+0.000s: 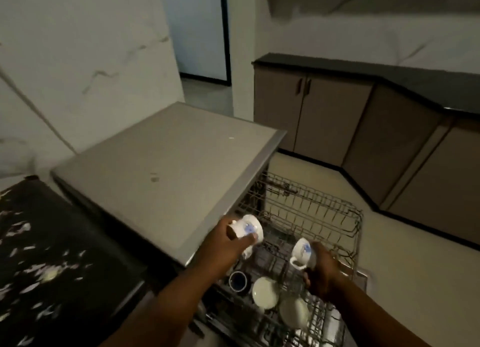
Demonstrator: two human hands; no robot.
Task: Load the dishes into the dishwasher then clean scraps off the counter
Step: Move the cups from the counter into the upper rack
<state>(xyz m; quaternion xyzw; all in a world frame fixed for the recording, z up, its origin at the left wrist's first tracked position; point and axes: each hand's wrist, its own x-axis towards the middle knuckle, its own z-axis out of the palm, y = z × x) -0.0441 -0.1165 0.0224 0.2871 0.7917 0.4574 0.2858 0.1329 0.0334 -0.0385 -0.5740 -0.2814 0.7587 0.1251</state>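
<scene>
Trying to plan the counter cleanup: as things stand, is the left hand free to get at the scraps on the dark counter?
Probably not yet. The left hand grips a white cup over the dishwasher rack. The scraps lie uncovered on the dark counter to its left, so only the cup hinders it.

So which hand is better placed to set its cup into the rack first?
Probably the right hand: its cup hangs directly over the pulled-out rack. The left hand holds its cup by the dishwasher top's edge.

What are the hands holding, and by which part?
Each holds a white cup by its body: left hand the left cup, right hand the right cup, handle free.
</scene>
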